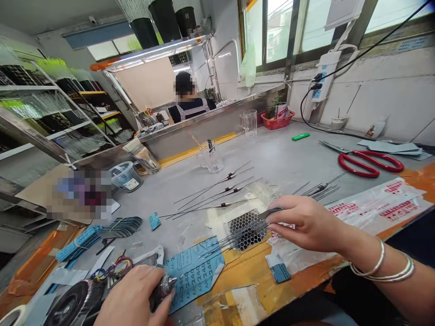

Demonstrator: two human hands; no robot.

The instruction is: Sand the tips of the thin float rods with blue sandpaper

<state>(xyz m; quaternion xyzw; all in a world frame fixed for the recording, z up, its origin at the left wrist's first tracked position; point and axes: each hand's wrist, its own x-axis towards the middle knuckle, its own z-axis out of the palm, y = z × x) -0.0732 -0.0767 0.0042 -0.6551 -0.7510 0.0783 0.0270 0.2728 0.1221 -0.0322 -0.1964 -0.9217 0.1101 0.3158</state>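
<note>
Right fingers (288, 210) pinch a thin rod (270, 212) over honeycomb mesh (247, 231); left fingers (136, 290) clench a chuck tool (165, 286). A slack pinch could drop the rod and bend it.

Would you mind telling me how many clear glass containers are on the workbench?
3: a handled mug by the back wall, a handled jug in the middle of the bench, and a glass at its left edge. Others may be hidden.

Abrasive sheet (194, 274): blue, repeating lettered print. Mesh (247, 230): black honeycomb pattern. Scissors (370, 164): red handles. Plastic sheet (377, 210): white, red lettering. Basket (277, 121): red. Table (272, 154): gray, orange patches at front edge. Co-worker's apron (192, 110): black-and-white check.
</note>
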